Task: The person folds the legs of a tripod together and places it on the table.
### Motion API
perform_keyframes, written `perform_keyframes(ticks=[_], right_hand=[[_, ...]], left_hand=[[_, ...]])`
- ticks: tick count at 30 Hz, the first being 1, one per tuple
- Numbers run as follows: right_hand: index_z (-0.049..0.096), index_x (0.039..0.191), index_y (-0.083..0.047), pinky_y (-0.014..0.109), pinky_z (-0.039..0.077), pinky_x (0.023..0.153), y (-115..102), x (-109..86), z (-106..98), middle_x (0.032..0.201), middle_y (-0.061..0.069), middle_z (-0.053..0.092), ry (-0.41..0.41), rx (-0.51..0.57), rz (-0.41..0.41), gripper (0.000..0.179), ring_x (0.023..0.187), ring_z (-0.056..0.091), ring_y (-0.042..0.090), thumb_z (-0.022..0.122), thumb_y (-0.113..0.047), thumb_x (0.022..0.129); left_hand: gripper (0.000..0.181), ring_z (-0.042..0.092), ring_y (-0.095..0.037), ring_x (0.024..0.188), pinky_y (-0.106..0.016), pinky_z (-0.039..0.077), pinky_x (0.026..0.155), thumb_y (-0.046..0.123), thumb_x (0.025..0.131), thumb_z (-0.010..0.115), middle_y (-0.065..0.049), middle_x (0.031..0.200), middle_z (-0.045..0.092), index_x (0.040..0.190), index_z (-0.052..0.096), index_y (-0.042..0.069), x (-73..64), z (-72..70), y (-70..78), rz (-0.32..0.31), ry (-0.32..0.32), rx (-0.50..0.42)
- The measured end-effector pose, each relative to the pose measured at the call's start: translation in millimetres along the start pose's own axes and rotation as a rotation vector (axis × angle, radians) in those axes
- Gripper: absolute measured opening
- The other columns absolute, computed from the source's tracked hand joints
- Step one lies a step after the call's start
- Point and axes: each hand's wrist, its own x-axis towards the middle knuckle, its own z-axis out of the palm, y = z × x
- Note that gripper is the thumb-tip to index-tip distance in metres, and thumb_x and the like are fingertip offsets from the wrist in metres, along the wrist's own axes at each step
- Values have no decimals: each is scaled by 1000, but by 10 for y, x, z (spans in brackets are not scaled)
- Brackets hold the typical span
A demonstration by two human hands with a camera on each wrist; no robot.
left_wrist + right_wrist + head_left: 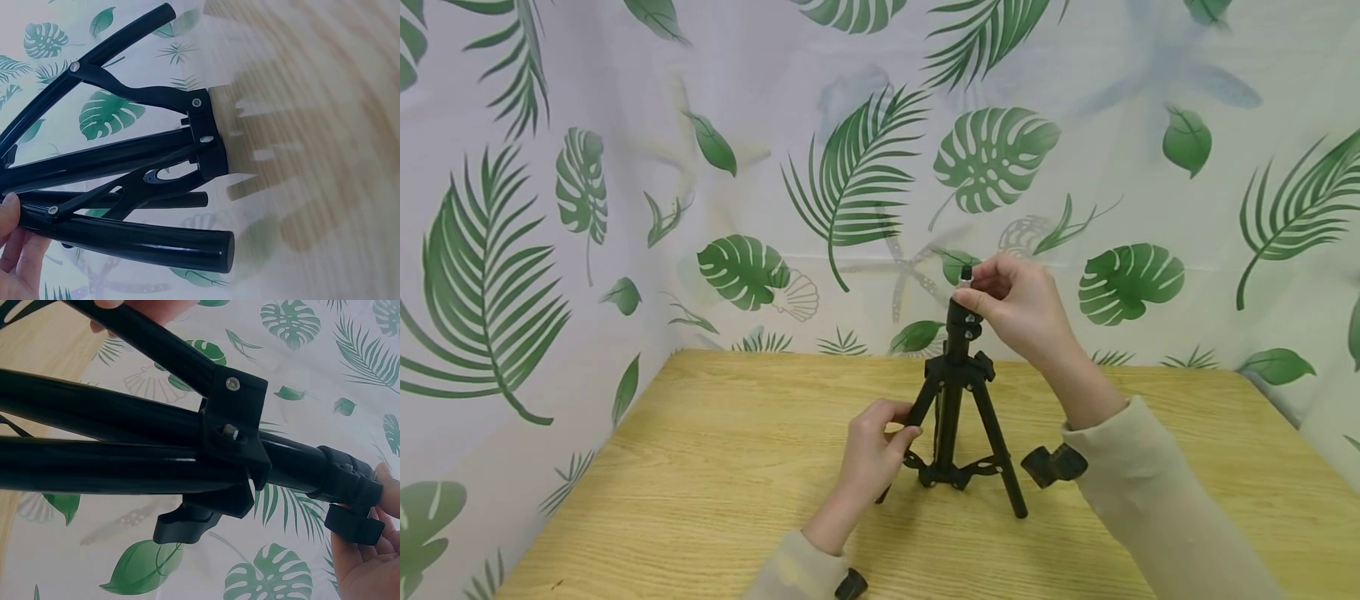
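Observation:
A black tripod stand (951, 417) is upright over the table with its legs partly spread. My left hand (868, 442) pinches one leg (131, 234) between thumb and fingers, beside the lower braces (140, 97). Up at the top, the thumb and fingers of my right hand (1026, 308) pinch the column's end, where a silver stud with a black tip (966, 279) pokes out. Below that grip, in the right wrist view, are a black clamp collar (337, 475) with a knob (356, 525) and the leg hub (237, 412) with a second knob (187, 525).
The wood-grain table (722, 467) extends on both sides of the stand. Behind it hangs a white curtain (880, 67) printed with green leaves, which also covers the left side. Small black devices (1054, 465) sit at both wrists by the light sleeves.

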Motion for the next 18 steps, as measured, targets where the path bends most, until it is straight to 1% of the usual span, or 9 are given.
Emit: perform_keyframes(ticks=[11, 14, 18], right_hand=[[56, 95, 2, 32, 46, 69, -14, -2, -3, 88, 13, 60, -5, -5, 20, 25, 78, 57, 21, 63, -18, 83], [56, 95, 2, 32, 46, 70, -17, -1, -3, 88, 14, 60, -8, -1, 23, 25, 79, 58, 21, 63, -19, 83], [56, 96, 3, 32, 46, 70, -23, 1, -6, 89, 14, 60, -10, 0, 21, 26, 79, 58, 21, 63, -19, 83]], left_hand=[[20, 60, -21, 79, -17, 50, 61, -8, 73, 66, -11, 84, 60, 93, 62, -2, 18, 57, -35, 41, 44, -34], [20, 60, -21, 79, -18, 50, 60, -6, 74, 66, -11, 85, 60, 93, 62, -2, 26, 69, -36, 42, 53, -33], [19, 60, -23, 79, -19, 51, 60, -5, 74, 66, -11, 85, 60, 92, 62, -3, 44, 82, -25, 25, 57, -44]])
